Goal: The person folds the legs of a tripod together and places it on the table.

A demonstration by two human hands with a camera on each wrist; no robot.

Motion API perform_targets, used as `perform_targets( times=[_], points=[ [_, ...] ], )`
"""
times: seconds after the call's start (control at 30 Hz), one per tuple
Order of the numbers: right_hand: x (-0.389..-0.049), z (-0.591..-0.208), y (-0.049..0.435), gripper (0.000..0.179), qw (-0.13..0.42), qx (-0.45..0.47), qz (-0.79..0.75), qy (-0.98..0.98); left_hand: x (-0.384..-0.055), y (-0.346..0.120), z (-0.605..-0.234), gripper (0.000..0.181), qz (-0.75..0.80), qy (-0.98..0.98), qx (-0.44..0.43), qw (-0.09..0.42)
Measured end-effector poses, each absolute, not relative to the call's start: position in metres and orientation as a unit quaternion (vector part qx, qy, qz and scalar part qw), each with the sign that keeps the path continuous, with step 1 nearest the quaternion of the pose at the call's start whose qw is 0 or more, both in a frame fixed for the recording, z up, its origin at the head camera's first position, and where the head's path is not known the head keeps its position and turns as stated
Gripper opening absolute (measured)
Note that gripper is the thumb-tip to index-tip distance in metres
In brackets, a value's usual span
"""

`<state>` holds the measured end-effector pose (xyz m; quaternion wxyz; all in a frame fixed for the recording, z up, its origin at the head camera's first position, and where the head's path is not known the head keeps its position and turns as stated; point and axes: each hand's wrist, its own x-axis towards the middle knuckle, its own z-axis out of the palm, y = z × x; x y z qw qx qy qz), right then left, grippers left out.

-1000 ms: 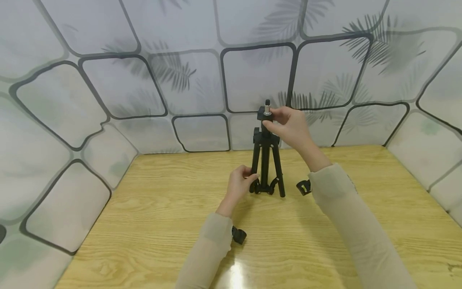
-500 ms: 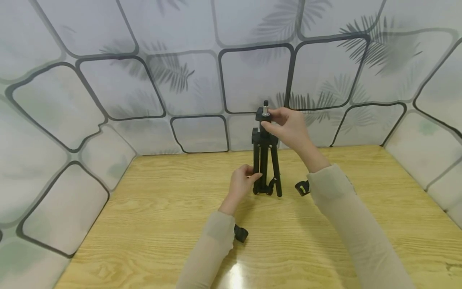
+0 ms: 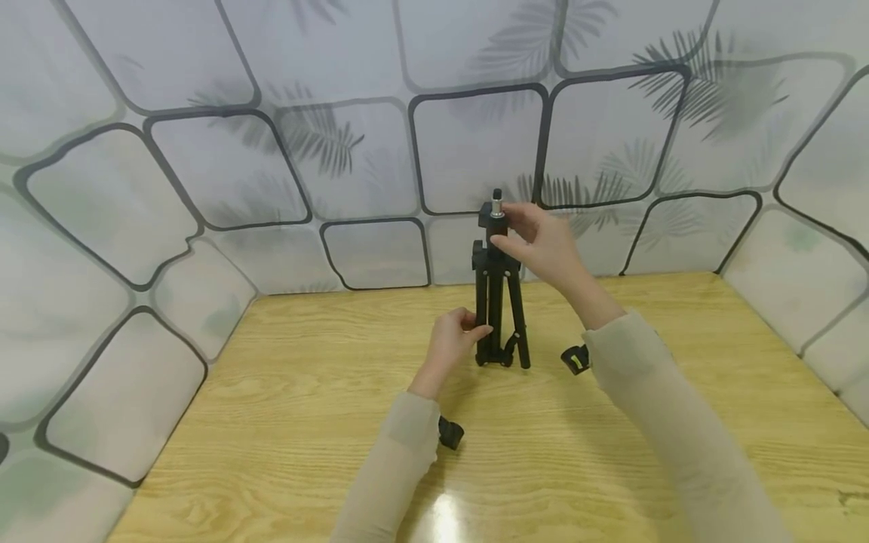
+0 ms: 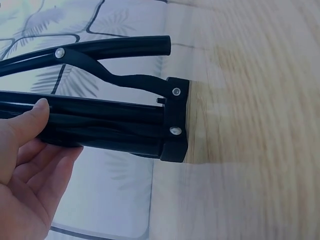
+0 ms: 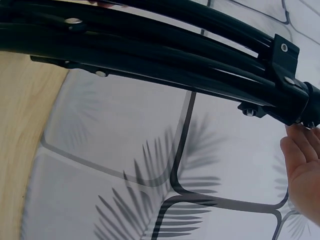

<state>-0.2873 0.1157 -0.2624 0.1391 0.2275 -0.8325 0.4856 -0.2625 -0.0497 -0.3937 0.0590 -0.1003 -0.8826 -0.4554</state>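
Observation:
A black tripod stand (image 3: 496,305) with a silver stud (image 3: 498,206) on top stands upright near the table's back edge. My left hand (image 3: 453,343) pinches its left leg low down, thumb on one side and fingers on the other. In the left wrist view that leg lies along the centre column, while another leg (image 4: 125,47) angles out on its hinged brace (image 4: 115,77). My right hand (image 3: 548,243) holds the upper column just under the stud, thumb in front. The right wrist view shows the legs (image 5: 150,47) close up and part of the right hand (image 5: 305,172).
The wooden table (image 3: 292,407) meets a patterned fabric backdrop (image 3: 366,173) right behind the stand, with more fabric at both sides. Small black pieces sit beside the left sleeve (image 3: 451,434) and the right sleeve (image 3: 575,359).
The stand's left leg has swung inward against the centre column, with my left hand on it. My right hand keeps its hold near the top.

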Motion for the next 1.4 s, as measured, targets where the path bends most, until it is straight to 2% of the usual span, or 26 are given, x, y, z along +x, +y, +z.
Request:
perform_targets(
  times=[0.27, 0.8, 1.07, 1.4],
  points=[
    [-0.278, -0.286, 0.131, 0.061, 0.103, 0.215, 0.493, -0.837, -0.263, -0.051, -0.393, 0.024, -0.455, -0.883, -0.101, 0.053],
    [-0.264, -0.339, 0.148, 0.052, 0.061, 0.206, 0.432, -0.876, -0.265, -0.052, -0.395, 0.024, -0.460, -0.879, -0.106, 0.061],
    [-0.261, -0.359, 0.147, 0.030, 0.074, 0.224, 0.407, -0.882, -0.265, -0.051, -0.396, 0.025, -0.461, -0.880, -0.102, 0.058],
    [-0.260, -0.368, 0.146, 0.023, 0.097, 0.208, 0.360, -0.904, -0.264, -0.051, -0.396, 0.028, -0.465, -0.878, -0.097, 0.057]
  ],
)
